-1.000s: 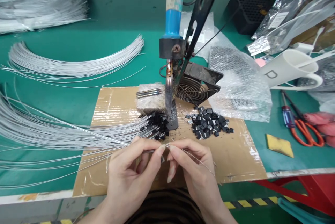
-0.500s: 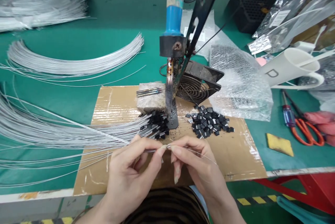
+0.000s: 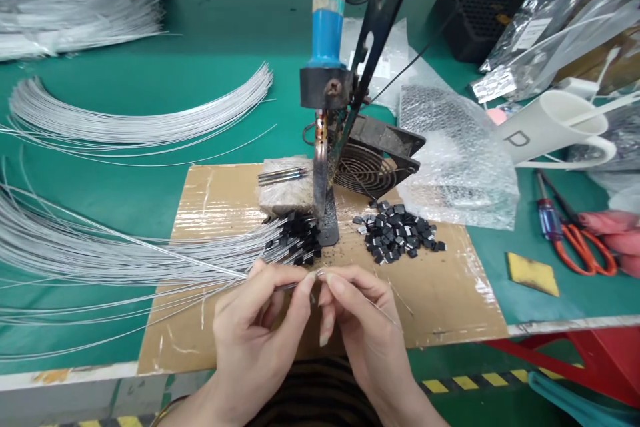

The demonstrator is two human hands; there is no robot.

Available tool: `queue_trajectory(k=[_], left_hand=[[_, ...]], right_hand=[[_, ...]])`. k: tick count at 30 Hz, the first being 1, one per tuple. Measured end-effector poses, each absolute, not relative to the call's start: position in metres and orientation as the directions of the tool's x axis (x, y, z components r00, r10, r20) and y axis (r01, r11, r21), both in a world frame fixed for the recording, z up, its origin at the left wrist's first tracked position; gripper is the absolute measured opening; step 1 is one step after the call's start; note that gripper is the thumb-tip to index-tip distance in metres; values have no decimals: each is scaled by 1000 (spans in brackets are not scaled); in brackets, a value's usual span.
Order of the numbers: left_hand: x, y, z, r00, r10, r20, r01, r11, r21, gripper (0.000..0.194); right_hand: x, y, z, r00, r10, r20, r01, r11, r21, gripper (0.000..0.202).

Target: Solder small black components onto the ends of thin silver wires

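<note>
My left hand (image 3: pixel 265 324) is closed, thumb and forefinger pinching the ends of a few light grey wires (image 3: pixel 220 266) that trail off to the left. Against its fingertips, my right hand (image 3: pixel 367 324) is pinched too, holding a thin wire strand (image 3: pixel 383 311) that runs down along the hand. The small part between the fingertips is mostly hidden. Just behind the left hand lies a bundle of grey wires (image 3: pixel 125 257) with black connectors (image 3: pixel 299 237) on their ends. A pile of loose small black connectors (image 3: pixel 400 232) sits beyond my right hand.
A blue-handled soldering iron (image 3: pixel 327 20) stands tip-down in a stand behind the hands, near a small black fan (image 3: pixel 375 157). Cardboard (image 3: pixel 450 294) covers the bench under the hands. To the right are a yellow sponge (image 3: pixel 533 274), orange-handled scissors (image 3: pixel 590 250) and a white mug (image 3: pixel 543 124).
Both hands stay pinched together at nearly the same spot. My right hand has shifted slightly left and turned a little, and the view has moved slightly.
</note>
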State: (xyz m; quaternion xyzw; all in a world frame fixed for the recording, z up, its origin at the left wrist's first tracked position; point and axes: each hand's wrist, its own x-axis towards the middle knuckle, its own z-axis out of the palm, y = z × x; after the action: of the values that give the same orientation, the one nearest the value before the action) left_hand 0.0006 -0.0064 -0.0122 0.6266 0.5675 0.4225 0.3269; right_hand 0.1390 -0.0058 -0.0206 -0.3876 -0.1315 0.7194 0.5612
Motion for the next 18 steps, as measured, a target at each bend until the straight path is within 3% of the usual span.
queue_trajectory(k=[18], left_hand=[[3, -8, -11, -31, 990, 139, 451, -110, 886, 10]], right_hand=[[142, -5, -19, -45, 906, -421, -679, -337, -652, 13]])
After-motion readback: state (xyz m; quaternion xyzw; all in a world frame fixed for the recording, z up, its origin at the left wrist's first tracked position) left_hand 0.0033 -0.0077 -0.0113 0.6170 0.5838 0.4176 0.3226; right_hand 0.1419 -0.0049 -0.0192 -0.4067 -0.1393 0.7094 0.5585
